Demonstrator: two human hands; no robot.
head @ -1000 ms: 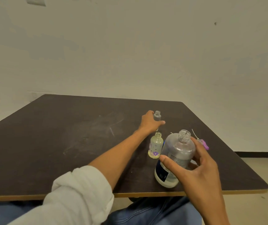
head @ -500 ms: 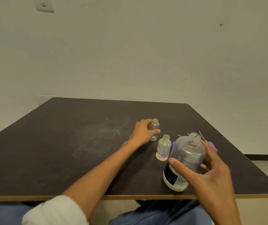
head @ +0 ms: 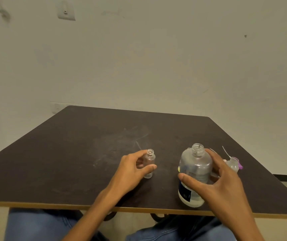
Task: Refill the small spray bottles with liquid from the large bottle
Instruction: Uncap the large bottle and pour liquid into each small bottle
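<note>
A small clear spray bottle with its cap off stands on the dark table, and my left hand is wrapped around it. To its right stands the large clear bottle, uncapped, with a dark label and a little liquid at the bottom. My right hand grips its side. A second small bottle is mostly hidden behind the large bottle; only a yellowish sliver shows at its left edge.
A clear cap and a purple spray head with a thin white tube lie behind my right hand near the table's right edge. The table's front edge runs just above my knees. A bare wall stands behind.
My left hand drew the small clear bottle toward me and to the left, away from the other small bottle. My right hand stays on the large bottle.
</note>
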